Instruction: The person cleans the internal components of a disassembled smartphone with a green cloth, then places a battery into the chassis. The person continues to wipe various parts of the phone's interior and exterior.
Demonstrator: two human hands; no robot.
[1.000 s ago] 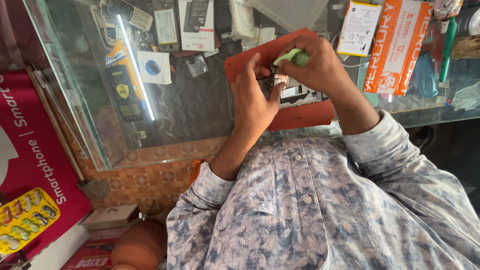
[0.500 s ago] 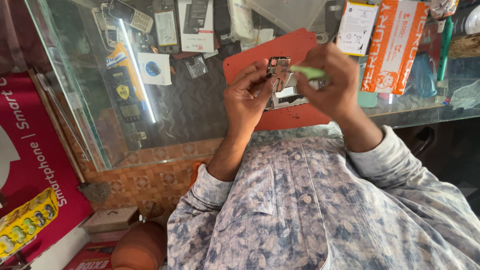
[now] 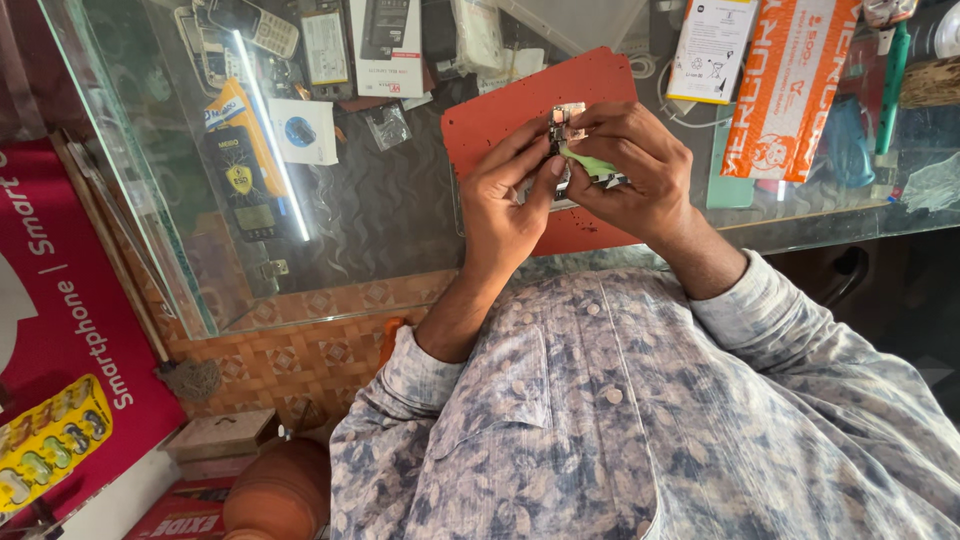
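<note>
My left hand (image 3: 505, 205) and my right hand (image 3: 640, 170) meet above a red work mat (image 3: 510, 110) on a glass counter. Between the fingertips of both hands is a small circuit board (image 3: 568, 118) with metal parts. My left fingers pinch its left side. My right hand grips a light green tool (image 3: 590, 162), with its tip against the board, and its fingers also touch the board's top. Under the hands, a flat phone part (image 3: 600, 182) lies on the mat, mostly hidden.
The glass counter (image 3: 380, 230) shows phones and phone boxes (image 3: 385, 40) on the shelf beneath. An orange packet (image 3: 790, 90) and a white packet (image 3: 712, 45) lie to the right, with a green-handled tool (image 3: 890, 80) beyond. A red poster (image 3: 60, 320) stands at the left.
The green tool, which stuck out to the right half a second ago, now lies tucked under my right fingers against the board. Both hands have closed in around the board.
</note>
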